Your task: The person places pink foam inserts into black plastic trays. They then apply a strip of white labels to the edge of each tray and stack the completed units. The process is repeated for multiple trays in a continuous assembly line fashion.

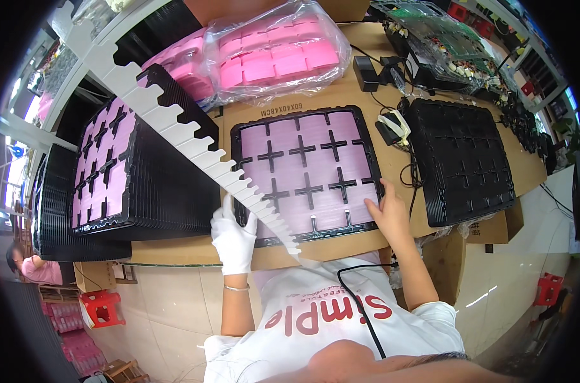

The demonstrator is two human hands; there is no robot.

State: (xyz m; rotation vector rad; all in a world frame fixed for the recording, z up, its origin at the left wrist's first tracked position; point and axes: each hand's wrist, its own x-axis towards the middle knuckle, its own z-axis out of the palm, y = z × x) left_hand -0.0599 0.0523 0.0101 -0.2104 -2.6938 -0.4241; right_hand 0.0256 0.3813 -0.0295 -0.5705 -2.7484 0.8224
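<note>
A black plastic tray [368, 148] lies on brown cardboard before me, filled with lilac-pink pieces [256, 142] between its cross-shaped dividers. My left hand [233, 244], in a white glove, grips the tray's near left edge with thumb and fingers either side of the rim. Bare, my right hand [392, 214] holds the right edge; its thumb rests over the tray and the fingers lie along the outside. A white notched strip [175, 131] crosses the view in front of the tray and hides part of it, close to my left hand.
On the left stands a tall stack of black trays [165, 182], its top one filled with pink. Another black tray stack [459, 159] is at right. Behind lie bagged pink foam pieces [277, 60], a black adapter [366, 73] with cables, and circuit boards [440, 41]. A red stool [103, 309] stands below left.
</note>
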